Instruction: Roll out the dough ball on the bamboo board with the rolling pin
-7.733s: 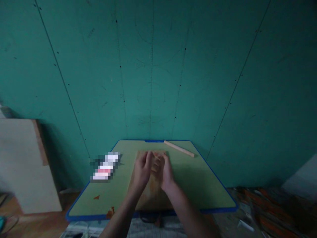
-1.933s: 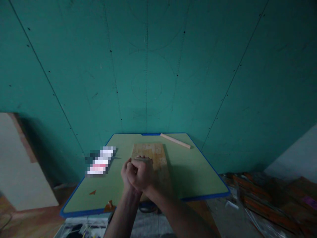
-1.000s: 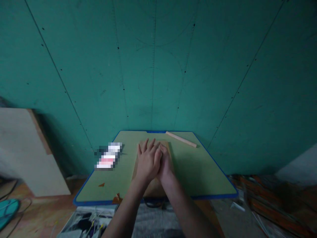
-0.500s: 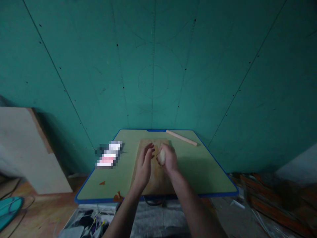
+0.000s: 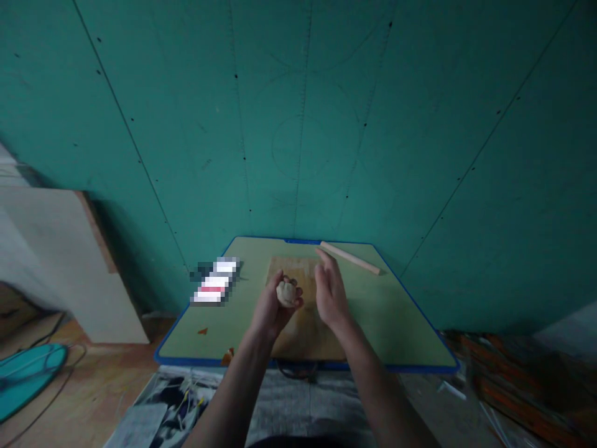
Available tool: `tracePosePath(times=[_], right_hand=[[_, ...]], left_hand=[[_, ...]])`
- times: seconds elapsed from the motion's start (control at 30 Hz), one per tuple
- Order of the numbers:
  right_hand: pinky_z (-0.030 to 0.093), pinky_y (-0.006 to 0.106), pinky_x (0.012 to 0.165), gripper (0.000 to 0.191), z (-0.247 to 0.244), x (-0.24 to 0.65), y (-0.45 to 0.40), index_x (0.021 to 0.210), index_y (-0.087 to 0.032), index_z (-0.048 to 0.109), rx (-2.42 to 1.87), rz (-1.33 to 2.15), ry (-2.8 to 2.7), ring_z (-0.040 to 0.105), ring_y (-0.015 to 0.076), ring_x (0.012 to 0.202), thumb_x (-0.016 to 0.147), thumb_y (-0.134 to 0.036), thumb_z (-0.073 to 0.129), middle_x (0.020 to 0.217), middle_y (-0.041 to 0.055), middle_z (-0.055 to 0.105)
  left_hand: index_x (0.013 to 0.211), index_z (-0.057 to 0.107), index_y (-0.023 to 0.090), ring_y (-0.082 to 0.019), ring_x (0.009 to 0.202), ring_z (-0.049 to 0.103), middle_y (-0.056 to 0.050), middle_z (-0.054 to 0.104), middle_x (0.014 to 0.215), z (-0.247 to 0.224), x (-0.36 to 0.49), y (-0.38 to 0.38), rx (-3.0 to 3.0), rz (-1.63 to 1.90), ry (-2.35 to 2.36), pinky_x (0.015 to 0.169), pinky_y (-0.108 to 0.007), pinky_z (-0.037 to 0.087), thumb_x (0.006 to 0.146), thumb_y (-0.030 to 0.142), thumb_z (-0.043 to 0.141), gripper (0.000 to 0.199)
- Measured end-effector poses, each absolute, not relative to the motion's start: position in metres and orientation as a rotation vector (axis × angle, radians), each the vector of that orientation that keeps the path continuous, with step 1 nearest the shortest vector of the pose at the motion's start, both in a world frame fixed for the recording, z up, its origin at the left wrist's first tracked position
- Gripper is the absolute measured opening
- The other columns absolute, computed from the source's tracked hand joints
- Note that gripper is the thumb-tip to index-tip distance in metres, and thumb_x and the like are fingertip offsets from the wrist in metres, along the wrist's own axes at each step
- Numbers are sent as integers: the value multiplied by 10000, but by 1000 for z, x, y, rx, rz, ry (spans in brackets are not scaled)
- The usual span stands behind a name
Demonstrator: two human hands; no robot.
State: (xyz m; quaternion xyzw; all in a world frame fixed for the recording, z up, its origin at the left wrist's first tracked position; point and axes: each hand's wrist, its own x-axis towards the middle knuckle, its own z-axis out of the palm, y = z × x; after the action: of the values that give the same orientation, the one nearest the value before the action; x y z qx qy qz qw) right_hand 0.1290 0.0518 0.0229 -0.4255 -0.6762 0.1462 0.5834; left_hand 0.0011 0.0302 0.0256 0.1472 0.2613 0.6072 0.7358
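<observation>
A pale, rounded lump of dough rests in my left hand, whose fingers curl round it from below and behind. To its right, my right hand is held apart from the dough, palm turned inward and fingers stretched out, holding nothing. Both hands are over a wooden board lying on the table. Behind the right hand, a wooden rolling pin lies slantwise near the table's back edge.
The pale green table has a blue rim and stands against a green wall. A blurred-out white and pink item lies at its left side. Small brown scraps are near the front left edge. A pale panel leans at the left.
The dough has passed from my right hand to my left. My right hand has opened and drawn away from it. The whole view has shifted slightly.
</observation>
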Motion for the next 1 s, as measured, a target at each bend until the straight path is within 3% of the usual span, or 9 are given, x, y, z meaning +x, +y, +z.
tracePosePath(times=[0.1,0.17,0.27,0.4,0.53,0.73,0.87,0.93,1.0], right_hand=[[438,454,1040,371,24,129,39,1267,-212,557,-935,332,-1521,560,230,1199,1007,-363,340,1256,121,617],[439,450,1038,345,26,123,29,1238,-217,575,-877,273,-1550,556,230,1203,998,-316,348,1245,119,621],[424,446,1050,318,27,110,21,1181,-224,624,-803,167,-1769,534,243,1236,954,-302,415,1263,116,624],[501,366,826,271,26,99,29,765,-228,661,-810,160,-1843,643,218,864,898,-362,467,867,82,701],[448,294,601,423,31,105,44,529,-234,537,-874,561,-1494,574,168,578,899,-409,433,560,25,593],[397,277,486,534,39,109,54,412,-243,462,-923,1039,-1220,474,136,401,852,-543,412,404,-10,483],[497,305,628,533,35,96,49,598,-245,600,-1016,904,-1523,622,181,622,918,-578,334,596,11,623],[511,357,849,436,34,93,46,861,-261,681,-973,653,-1636,651,212,954,938,-552,365,937,40,708],[436,416,1024,414,35,98,45,1115,-267,652,-952,499,-1669,544,230,1219,957,-528,373,1241,68,637]], left_hand=[[644,510,193,-125,417,538,31,559,542,32,-1,32,316,1339,505,354,-204,356,858,328,622,277],[663,533,190,-132,459,572,22,579,562,34,-1,33,277,1391,519,402,-217,415,884,347,591,277],[791,635,172,-185,672,679,-31,674,694,30,3,31,260,1396,549,648,-293,546,917,453,535,324],[939,702,168,-292,992,680,-114,727,901,17,6,20,433,1194,463,897,-391,515,875,669,492,547],[1008,707,145,-295,986,678,-163,723,987,10,-1,12,491,1071,457,893,-405,507,868,669,501,581],[1028,686,175,-246,878,689,-114,717,1035,21,-10,15,433,1294,601,772,-384,544,894,485,518,377],[996,686,184,-223,881,691,-66,717,994,27,6,25,395,1421,597,736,-310,541,868,477,573,339],[979,685,171,-209,892,692,-55,722,952,26,13,29,376,1434,598,759,-279,535,858,407,617,274],[959,681,150,-186,826,692,-53,722,899,23,15,32,378,1392,607,728,-260,536,851,318,640,204]])
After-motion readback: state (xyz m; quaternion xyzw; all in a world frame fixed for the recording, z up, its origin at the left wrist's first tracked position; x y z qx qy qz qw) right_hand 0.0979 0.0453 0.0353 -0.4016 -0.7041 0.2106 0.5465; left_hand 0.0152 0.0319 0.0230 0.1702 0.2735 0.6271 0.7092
